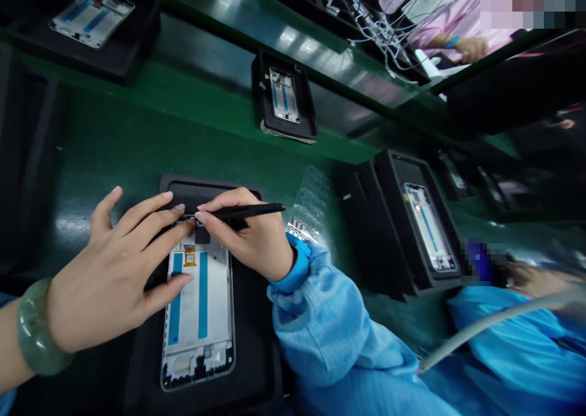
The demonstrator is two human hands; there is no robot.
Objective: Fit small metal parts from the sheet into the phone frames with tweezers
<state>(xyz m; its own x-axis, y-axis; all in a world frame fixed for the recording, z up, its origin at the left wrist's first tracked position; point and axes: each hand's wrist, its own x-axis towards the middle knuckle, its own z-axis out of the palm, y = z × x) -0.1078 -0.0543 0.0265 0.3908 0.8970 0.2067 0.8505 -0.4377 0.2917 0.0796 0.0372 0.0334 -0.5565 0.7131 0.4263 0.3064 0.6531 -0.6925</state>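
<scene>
A phone mid-frame (215,300), silvery with two blue strips and an orange flex connector, lies in a black foam tray (256,337). Over its upper left part my left hand (123,263) is spread out, palm down, fingertips at the phone's top end and thumb above a blue strip. My right hand (254,239) is closed in a pen grip on black tweezers (247,211). Their tip points left to the phone's top edge, close to my left fingertips, which partly hide that spot.
Phones in black trays stand at the upper left (94,16), back middle (284,96) and on a stack (430,227) at right. A clear plastic sheet (314,193) with small metal pieces lies beside my right wrist. Tangled white cables (379,35) lie behind. Co-workers sit opposite and at right.
</scene>
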